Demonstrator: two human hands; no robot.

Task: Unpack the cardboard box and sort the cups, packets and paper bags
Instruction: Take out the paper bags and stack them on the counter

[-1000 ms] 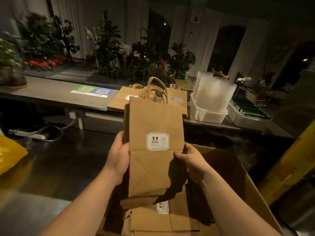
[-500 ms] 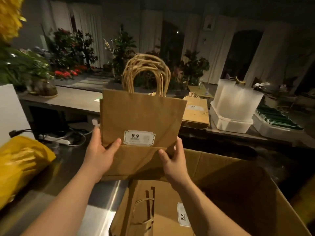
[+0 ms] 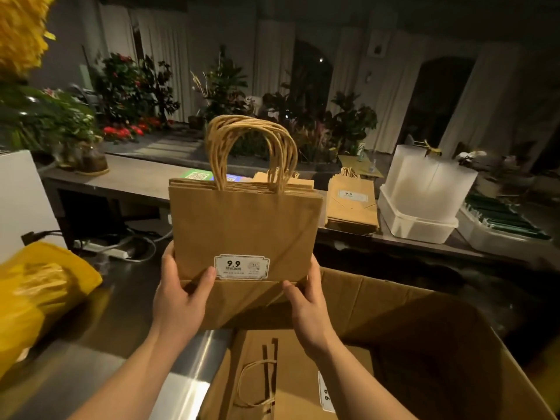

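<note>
A flat bundle of brown paper bags (image 3: 242,228) with twisted handles and a white "9.9" label stands upright in front of me, above the near edge of the open cardboard box (image 3: 439,334). My left hand (image 3: 178,295) grips its lower left side, thumb on the front. My right hand (image 3: 306,304) grips the lower right corner. More folded paper bags (image 3: 272,377) lie flat inside the box. On the far counter lie two stacks of paper bags (image 3: 351,207), one partly hidden behind the held bundle.
A translucent stack of cups in a white bin (image 3: 421,195) and a tray of green packets (image 3: 503,222) sit on the counter at right. A yellow plastic bag (image 3: 36,292) lies on the steel worktop (image 3: 127,344) at left. Potted plants line the back.
The bundle of bags has come up out of the box and moved left and forward, now held higher and level. Both hands keep their hold on its lower edge.
</note>
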